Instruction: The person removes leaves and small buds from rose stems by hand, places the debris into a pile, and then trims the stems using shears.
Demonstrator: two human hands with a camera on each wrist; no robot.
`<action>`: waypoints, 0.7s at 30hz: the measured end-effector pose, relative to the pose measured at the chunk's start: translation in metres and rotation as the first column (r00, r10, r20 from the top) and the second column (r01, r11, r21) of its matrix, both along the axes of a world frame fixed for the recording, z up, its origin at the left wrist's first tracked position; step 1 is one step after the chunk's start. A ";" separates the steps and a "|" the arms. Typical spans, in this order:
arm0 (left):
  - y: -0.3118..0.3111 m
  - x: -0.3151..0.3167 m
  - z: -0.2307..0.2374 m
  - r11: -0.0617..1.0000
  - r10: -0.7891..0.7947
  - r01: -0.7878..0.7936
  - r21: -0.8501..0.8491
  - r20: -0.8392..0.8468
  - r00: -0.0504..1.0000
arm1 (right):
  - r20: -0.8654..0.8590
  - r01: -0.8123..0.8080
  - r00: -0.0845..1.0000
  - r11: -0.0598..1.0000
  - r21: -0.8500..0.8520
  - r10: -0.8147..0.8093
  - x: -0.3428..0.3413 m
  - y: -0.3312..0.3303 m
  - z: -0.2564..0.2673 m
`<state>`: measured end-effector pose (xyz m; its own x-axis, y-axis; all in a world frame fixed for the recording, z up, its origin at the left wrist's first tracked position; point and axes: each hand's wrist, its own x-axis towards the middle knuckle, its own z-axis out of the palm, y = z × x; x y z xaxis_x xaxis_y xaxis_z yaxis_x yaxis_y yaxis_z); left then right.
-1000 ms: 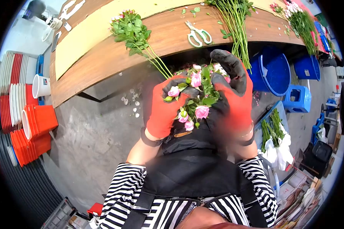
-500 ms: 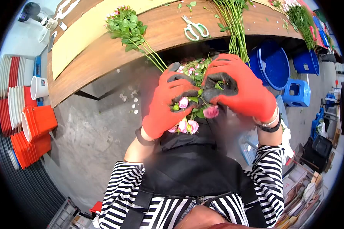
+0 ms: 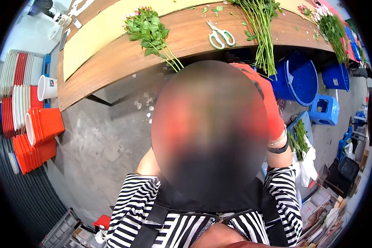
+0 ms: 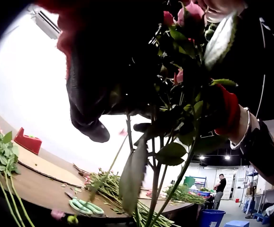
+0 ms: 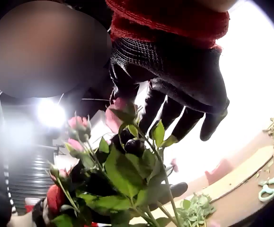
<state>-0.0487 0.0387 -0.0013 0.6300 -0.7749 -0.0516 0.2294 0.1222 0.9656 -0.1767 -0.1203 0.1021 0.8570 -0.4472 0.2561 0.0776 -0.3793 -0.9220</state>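
A bunch of spray roses (image 5: 122, 172) with pink blooms and green leaves is between my hands, at the person's chest. Both hands wear red gloves with dark palms. My left hand (image 4: 89, 92) grips the rose stems (image 4: 153, 163) from one side; leaves and shadow cover part of its hold. Over the blooms, my right hand (image 5: 170, 80) bends its fingers downward, right by a pink rose (image 5: 115, 116); whether it pinches anything I cannot tell. A round blur in the head view hides the roses and most of both hands, leaving the back of the right glove visible.
On the wooden table (image 3: 111, 68) ahead lie another rose bunch (image 3: 149, 33), green-handled scissors (image 3: 221, 36) and a pile of long stems (image 3: 265, 49). Blue buckets (image 3: 299, 80) and a blue stool (image 3: 324, 109) stand at the right, orange bins (image 3: 45, 124) at the left. Petals dot the floor.
My right hand first had its fingers spread beside the roses, then closed in over them with fingers curled. Now a blur covers that area in the head view. The left hand stayed at the bunch.
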 end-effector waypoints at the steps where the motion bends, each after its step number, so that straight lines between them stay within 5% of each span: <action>1: 0.003 0.000 -0.007 1.000 -0.009 0.009 -0.017 0.014 1.000 | -0.014 0.021 1.000 0.991 -0.131 -0.023 0.000 0.002 0.002; 3: 0.007 0.001 -0.020 0.997 -0.033 0.034 -0.063 0.022 0.999 | 0.061 0.075 0.996 0.980 -0.183 -0.065 0.000 0.001 -0.012; 6: 0.002 0.008 -0.028 0.978 -0.141 0.131 -0.159 -0.055 0.988 | 0.090 0.040 0.994 0.984 0.174 -0.056 -0.001 0.008 0.001; 10: -0.011 -0.009 0.023 0.989 -0.082 0.064 -0.137 -0.132 0.988 | -0.149 0.114 0.988 0.770 0.628 -0.025 0.002 0.007 -0.003; 11: -0.010 -0.009 0.028 0.984 -0.102 0.071 -0.161 -0.194 0.976 | -0.026 -0.007 0.999 0.683 0.731 0.039 0.001 -0.002 -0.024; 15: -0.016 -0.004 0.042 0.995 -0.087 0.080 -0.065 -0.122 0.989 | 0.072 0.284 0.931 0.837 0.468 -0.357 0.011 0.009 -0.018; 17: -0.016 -0.005 0.037 0.996 -0.049 0.042 -0.083 -0.093 0.994 | 0.027 0.360 0.932 0.930 0.067 -0.363 0.000 0.016 -0.008; 19: -0.016 -0.007 0.037 0.994 -0.019 0.014 -0.106 -0.043 0.999 | 0.111 0.343 0.939 0.858 -0.382 -0.326 -0.003 0.014 -0.009; 21: -0.018 -0.010 0.041 0.990 0.007 -0.003 -0.139 0.029 1.000 | 0.116 0.347 0.932 0.750 -0.563 -0.344 -0.001 0.020 -0.004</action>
